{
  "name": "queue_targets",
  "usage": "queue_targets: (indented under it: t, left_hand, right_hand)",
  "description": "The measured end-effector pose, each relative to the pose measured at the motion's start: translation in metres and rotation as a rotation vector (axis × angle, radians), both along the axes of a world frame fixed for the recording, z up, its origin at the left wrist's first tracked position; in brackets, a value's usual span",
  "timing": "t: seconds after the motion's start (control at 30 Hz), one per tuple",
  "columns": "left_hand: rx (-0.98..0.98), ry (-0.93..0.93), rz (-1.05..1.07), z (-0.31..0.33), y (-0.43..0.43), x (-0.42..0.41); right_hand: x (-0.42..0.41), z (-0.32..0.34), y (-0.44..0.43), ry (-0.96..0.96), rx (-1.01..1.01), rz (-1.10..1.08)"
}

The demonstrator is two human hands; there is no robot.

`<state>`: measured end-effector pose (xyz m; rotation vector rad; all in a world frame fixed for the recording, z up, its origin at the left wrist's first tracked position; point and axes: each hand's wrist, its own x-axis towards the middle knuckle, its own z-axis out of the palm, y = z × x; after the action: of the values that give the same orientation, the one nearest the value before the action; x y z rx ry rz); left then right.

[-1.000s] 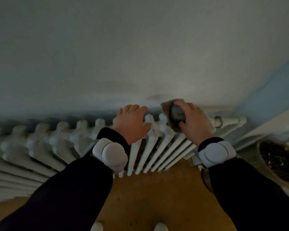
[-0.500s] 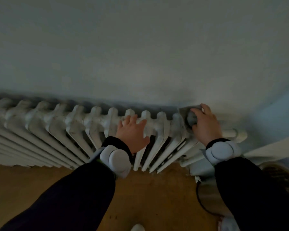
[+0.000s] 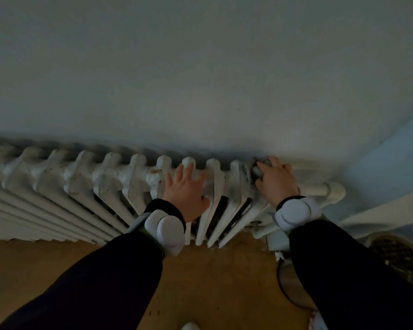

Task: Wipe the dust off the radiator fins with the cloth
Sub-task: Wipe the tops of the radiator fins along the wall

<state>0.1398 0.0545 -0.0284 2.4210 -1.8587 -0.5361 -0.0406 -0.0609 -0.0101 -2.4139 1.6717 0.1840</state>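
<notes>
Gripping the cloth [image 3: 260, 169], my right hand [image 3: 277, 182] has reached the end fin [image 3: 244, 186]; my left hand [image 3: 186, 192] lies flat, and the fins [image 3: 110, 184] to its left likely still need wiping.

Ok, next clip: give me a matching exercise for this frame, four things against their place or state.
1 left hand
2 right hand
3 cloth
4 floor

A bunched at the right end of the radiator
B brownish, below the radiator
C fingers straight, resting on the radiator's top
D curled round the cloth

Pairs: 1-C, 2-D, 3-A, 4-B
</notes>
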Motion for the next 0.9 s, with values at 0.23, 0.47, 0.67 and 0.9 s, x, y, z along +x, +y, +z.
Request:
queue_targets:
  t: [0.23, 0.47, 0.67, 0.9]
  left_hand:
    - [0.033, -0.035, -0.036, -0.013, -0.002, -0.003]
    - [0.051, -0.097, -0.135, -0.016, 0.011, 0.003]
    - [0.059, -0.106, -0.181, -0.015, 0.02, 0.008]
    - [-0.005, -0.076, -0.116, 0.001, 0.013, 0.015]
  right_hand:
    - [-0.008, -0.013, 0.015, -0.032, -0.108, 0.027]
    - [-0.015, -0.027, 0.043, -0.148, -0.144, -0.057]
    - [-0.025, -0.031, 0.068, -0.177, -0.153, -0.112]
    - [0.002, -0.001, 0.041, -0.141, -0.234, -0.178]
